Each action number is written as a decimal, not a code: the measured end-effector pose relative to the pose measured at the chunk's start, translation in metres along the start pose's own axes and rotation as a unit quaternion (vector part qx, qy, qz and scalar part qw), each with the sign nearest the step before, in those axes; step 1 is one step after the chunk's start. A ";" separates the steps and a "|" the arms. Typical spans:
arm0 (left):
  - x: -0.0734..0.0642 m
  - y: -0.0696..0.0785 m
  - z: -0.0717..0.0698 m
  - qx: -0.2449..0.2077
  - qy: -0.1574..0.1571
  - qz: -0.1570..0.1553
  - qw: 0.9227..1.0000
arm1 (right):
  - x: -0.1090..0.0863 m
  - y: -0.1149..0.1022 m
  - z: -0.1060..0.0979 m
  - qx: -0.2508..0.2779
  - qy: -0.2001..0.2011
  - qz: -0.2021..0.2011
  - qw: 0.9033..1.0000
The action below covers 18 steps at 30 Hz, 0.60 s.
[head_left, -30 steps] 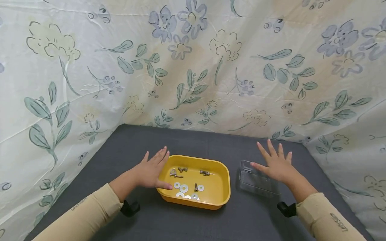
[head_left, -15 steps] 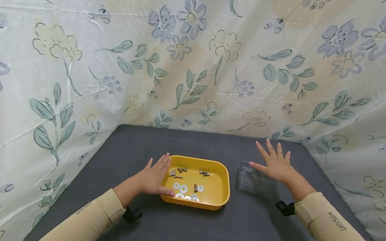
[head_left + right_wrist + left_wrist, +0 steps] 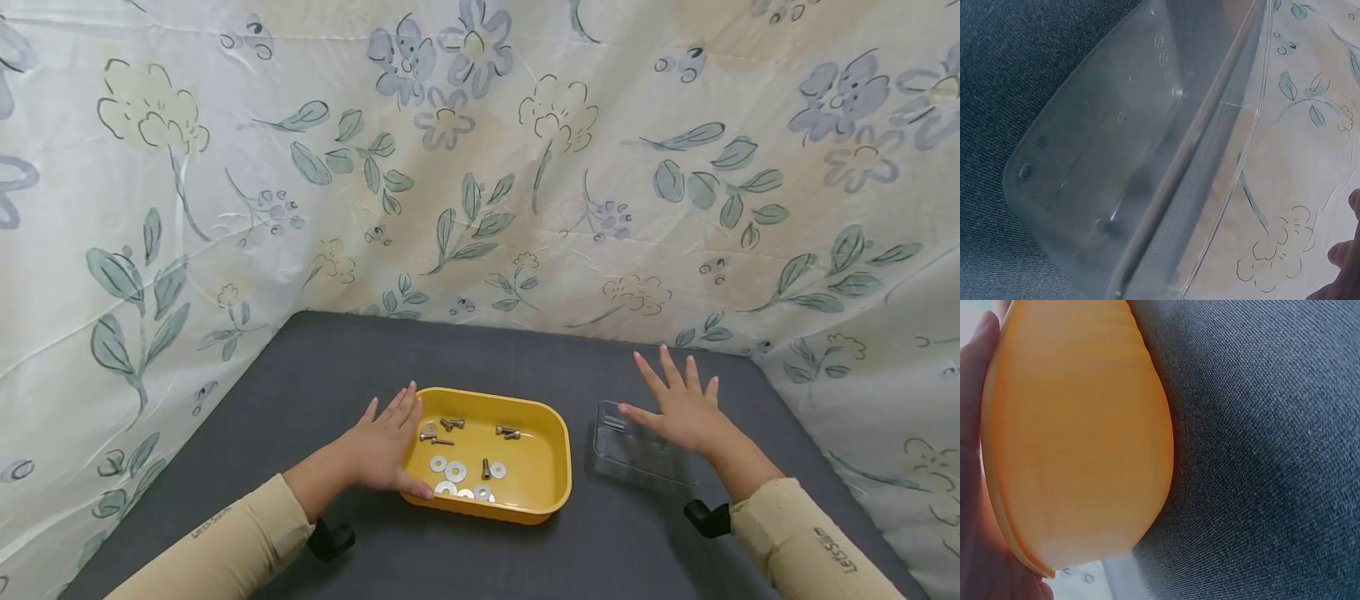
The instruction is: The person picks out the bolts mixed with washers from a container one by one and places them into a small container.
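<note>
In the head view a yellow plastic tray (image 3: 540, 467) holds several screws (image 3: 452, 424) and several flat washers (image 3: 455, 472). My left hand (image 3: 381, 450) lies at its left end, fingers straight and thumb spread along the near rim. The left wrist view has that hand (image 3: 979, 544) along the rim, outside the tray's wall (image 3: 1085, 437); whether it touches is unclear. To the right sits a clear plastic box (image 3: 637, 454). My right hand (image 3: 686, 417), fingers spread, is over its far right part. The right wrist view shows the box (image 3: 1085, 137) close up, with fingertips (image 3: 1341, 253) at the right edge.
Both containers stand on a dark grey cloth-covered table (image 3: 517, 562). A floral curtain (image 3: 480, 250) rises behind the table and along both sides. A black strap (image 3: 330, 540) hangs under the left wrist, and another strap (image 3: 707, 518) under the right.
My left hand has come slightly down and right, closer against the tray's left end. The right hand has shifted a little left, still spread. Screws and washers lie as before.
</note>
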State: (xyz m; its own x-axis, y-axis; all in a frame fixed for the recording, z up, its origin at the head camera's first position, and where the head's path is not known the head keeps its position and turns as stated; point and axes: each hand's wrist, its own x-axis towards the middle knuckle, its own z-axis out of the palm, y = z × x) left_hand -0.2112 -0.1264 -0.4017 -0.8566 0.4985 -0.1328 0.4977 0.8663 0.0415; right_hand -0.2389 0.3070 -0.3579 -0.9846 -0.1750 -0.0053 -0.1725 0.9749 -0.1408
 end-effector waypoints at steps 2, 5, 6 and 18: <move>0.001 -0.001 0.001 0.002 0.001 -0.003 1.000 | 0.001 0.000 0.000 0.000 0.000 -0.001 1.000; 0.002 -0.003 0.003 -0.004 0.001 -0.004 1.000 | 0.003 0.000 0.001 -0.004 -0.002 0.001 1.000; 0.002 -0.003 0.003 -0.010 0.002 -0.004 1.000 | 0.003 0.000 0.001 -0.004 -0.001 0.000 1.000; 0.004 -0.003 0.005 -0.044 -0.001 -0.009 0.999 | 0.011 -0.016 -0.012 0.022 0.003 -0.035 0.999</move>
State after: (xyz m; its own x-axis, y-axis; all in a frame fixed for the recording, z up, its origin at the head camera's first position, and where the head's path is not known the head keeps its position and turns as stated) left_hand -0.2150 -0.1270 -0.4071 -0.8653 0.4822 -0.1368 0.4675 0.8749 0.1263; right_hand -0.2472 0.2909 -0.3436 -0.9702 -0.2421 0.0119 -0.2401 0.9531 -0.1843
